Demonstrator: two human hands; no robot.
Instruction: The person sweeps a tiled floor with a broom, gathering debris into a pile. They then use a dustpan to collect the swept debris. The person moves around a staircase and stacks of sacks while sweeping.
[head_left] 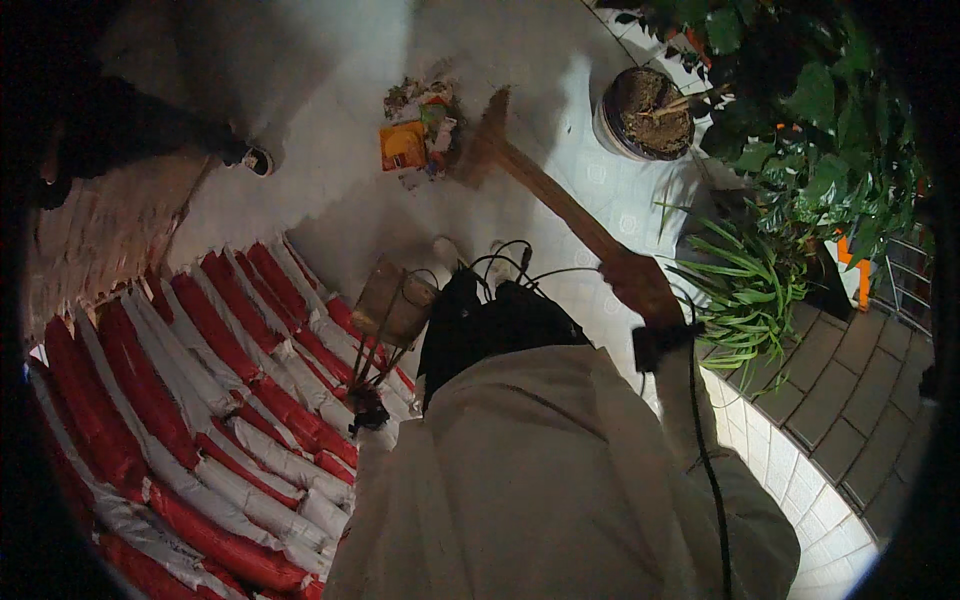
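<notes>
My right hand (640, 285) is closed around the handle of a broom (555, 195), which reaches forward and left across the pale floor. Its bristle end lies just right of a small litter heap (437, 118), where an orange packet (403, 147) stands out among crumpled scraps. Lower left, my left hand (368, 382) is in shadow and seems wrapped round the thin rods of a tan, box-shaped dustpan (396, 303). The dustpan hangs near my legs, apart from the heap. Its inside and my left fingers are hard to make out.
Red and white long packs (210, 400) are stacked on my left. Beyond them stand a brown panel (110, 235) and another person's shoe (258, 161). A pot of soil (655, 115), leafy plants (740, 280) and a curved white tiled edge (790, 480) line the right side.
</notes>
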